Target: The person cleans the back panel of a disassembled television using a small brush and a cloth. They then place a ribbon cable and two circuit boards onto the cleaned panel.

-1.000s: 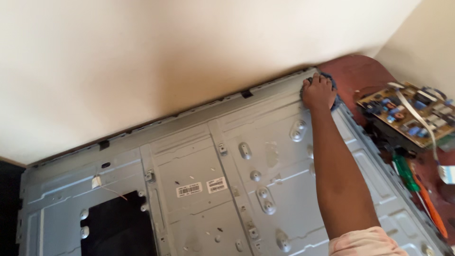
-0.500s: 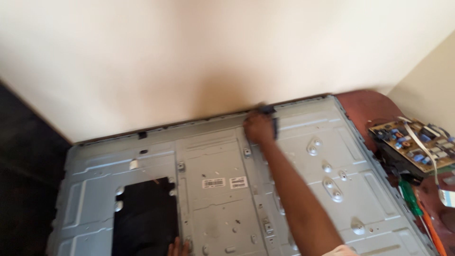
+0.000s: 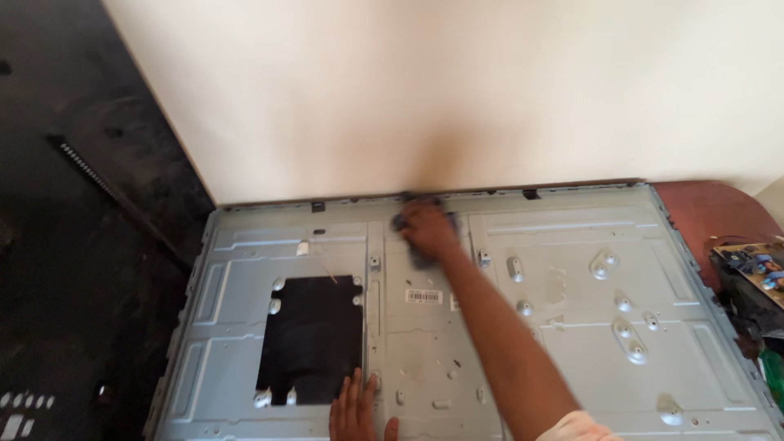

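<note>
Grey metal covers most of the view: a big flat back panel [image 3: 572, 327] lies on its face, with its far edge against a pale wall [image 3: 449, 90]. The right hand [image 3: 426, 233] reaches across to the far edge near the middle and presses a small dark cloth [image 3: 402, 220] onto the panel, fingers curled over it. The left hand [image 3: 357, 412] lies flat and loose on the near edge, holding nothing, just beside a black square hole [image 3: 310, 339]. A white sticker [image 3: 424, 296] sits near the arm. The panel looks wide, thin and stiff, maybe bendy if lifted by one corner, so two hands on opposite edges seem best. A green circuit board [image 3: 755, 265] rests at the right.
</note>
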